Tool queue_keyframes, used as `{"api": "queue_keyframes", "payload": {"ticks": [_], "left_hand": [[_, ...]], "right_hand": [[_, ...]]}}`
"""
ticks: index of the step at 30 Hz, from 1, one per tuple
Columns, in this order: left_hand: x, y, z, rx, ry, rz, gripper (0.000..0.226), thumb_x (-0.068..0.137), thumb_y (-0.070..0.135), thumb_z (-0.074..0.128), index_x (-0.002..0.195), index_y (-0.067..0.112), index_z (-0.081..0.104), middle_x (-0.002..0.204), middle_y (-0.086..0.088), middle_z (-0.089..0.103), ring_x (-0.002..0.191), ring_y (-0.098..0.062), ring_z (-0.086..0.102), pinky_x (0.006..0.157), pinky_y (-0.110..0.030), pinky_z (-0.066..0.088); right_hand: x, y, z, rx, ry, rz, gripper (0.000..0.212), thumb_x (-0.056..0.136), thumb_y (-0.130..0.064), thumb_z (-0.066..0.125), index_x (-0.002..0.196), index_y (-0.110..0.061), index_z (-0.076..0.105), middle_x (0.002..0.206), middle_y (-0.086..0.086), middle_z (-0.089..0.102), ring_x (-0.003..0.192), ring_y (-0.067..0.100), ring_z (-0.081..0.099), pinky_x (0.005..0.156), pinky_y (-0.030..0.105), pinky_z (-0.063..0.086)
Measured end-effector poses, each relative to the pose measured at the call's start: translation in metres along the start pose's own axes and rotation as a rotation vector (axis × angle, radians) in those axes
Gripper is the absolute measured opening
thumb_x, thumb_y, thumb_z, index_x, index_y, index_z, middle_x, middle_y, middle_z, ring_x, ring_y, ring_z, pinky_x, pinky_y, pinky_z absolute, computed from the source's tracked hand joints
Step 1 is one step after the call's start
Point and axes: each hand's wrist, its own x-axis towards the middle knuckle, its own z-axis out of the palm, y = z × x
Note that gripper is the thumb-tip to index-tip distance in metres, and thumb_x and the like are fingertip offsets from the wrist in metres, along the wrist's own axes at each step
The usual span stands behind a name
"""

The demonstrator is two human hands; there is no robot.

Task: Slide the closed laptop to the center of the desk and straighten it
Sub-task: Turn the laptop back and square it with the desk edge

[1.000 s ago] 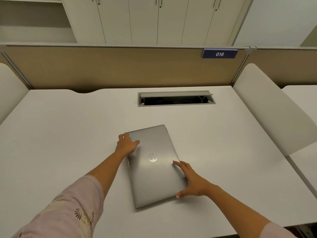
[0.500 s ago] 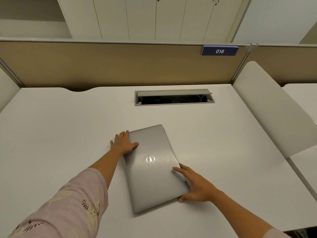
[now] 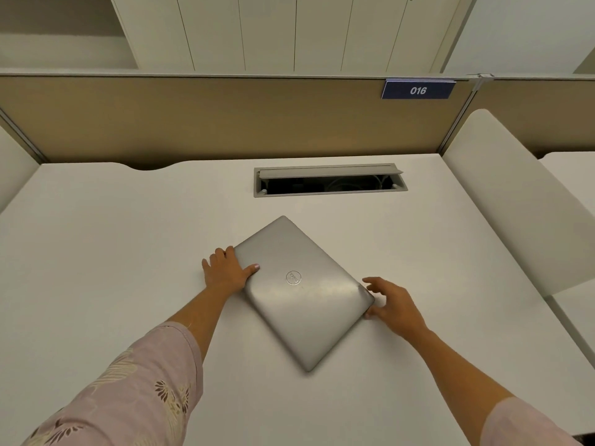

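Note:
A closed silver laptop (image 3: 299, 291) lies flat on the white desk (image 3: 112, 252), near the middle, turned diagonally so one corner points toward me. My left hand (image 3: 227, 272) grips its left corner, thumb on the lid and fingers along the edge. My right hand (image 3: 391, 300) is at its right corner, thumb against the edge, fingers spread and lifted just above the lid.
A grey cable hatch (image 3: 330, 180) stands open in the desk just behind the laptop. A tan partition (image 3: 225, 117) with a blue "016" sign (image 3: 418, 90) closes the back. White side dividers (image 3: 515, 201) flank the desk on both sides.
The laptop has rotated clockwise from nearly lengthwise to a diagonal. My right hand shifted from flat on the near right corner to the rightmost corner, fingers lifted. My left hand stays on its corner.

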Motion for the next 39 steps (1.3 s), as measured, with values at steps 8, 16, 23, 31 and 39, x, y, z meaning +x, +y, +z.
{"api": "queue_keyframes", "payload": {"ticks": [8,16,23,31,39], "left_hand": [[0.011,0.003,-0.006,-0.111,-0.128,-0.127,0.094,0.072,0.074,0.057,0.137,0.009,0.035,0.141,-0.014,0.039,0.133,-0.033,0.036,0.111,-0.049,0.024],[0.003,0.003,-0.009,-0.22,-0.075,-0.128,0.089,0.071,0.068,0.065,0.13,0.006,0.042,0.132,-0.016,0.045,0.123,-0.036,0.045,0.099,-0.045,0.039],[-0.005,0.003,-0.011,-0.269,-0.054,-0.142,0.086,0.07,0.066,0.069,0.128,0.006,0.045,0.131,-0.017,0.046,0.123,-0.035,0.043,0.096,-0.045,0.042],[-0.01,-0.004,-0.012,-0.229,-0.076,-0.236,0.087,0.06,0.072,0.071,0.121,0.015,0.046,0.126,-0.011,0.049,0.126,-0.029,0.034,0.091,-0.043,0.043],[-0.022,-0.026,-0.013,-0.271,-0.118,-0.401,0.101,0.045,0.08,0.071,0.116,0.014,0.043,0.119,-0.012,0.051,0.12,-0.032,0.038,0.091,-0.039,0.041]], "right_hand": [[-0.016,0.0,0.01,-0.091,0.031,0.004,0.063,0.081,-0.01,0.073,0.137,-0.022,0.046,0.137,-0.001,0.039,0.121,0.02,0.04,0.101,0.032,0.038],[-0.037,-0.061,0.04,-0.167,0.037,-0.244,0.043,0.088,-0.011,0.061,0.13,-0.015,0.055,0.134,0.005,0.05,0.125,0.023,0.045,0.108,0.033,0.034],[-0.062,-0.081,0.11,-0.392,-0.224,-0.519,0.07,0.094,-0.053,0.043,0.152,-0.018,0.025,0.159,0.002,0.025,0.145,0.02,0.023,0.12,0.031,0.01],[-0.055,-0.072,0.111,-0.615,-0.148,-0.661,0.064,0.092,-0.046,0.047,0.147,-0.014,0.038,0.153,0.003,0.041,0.137,0.019,0.045,0.111,0.041,0.038],[-0.038,-0.061,0.089,-0.75,-0.168,-0.693,0.058,0.094,-0.041,0.045,0.148,-0.021,0.037,0.154,-0.004,0.038,0.139,0.015,0.041,0.108,0.04,0.042]]}}
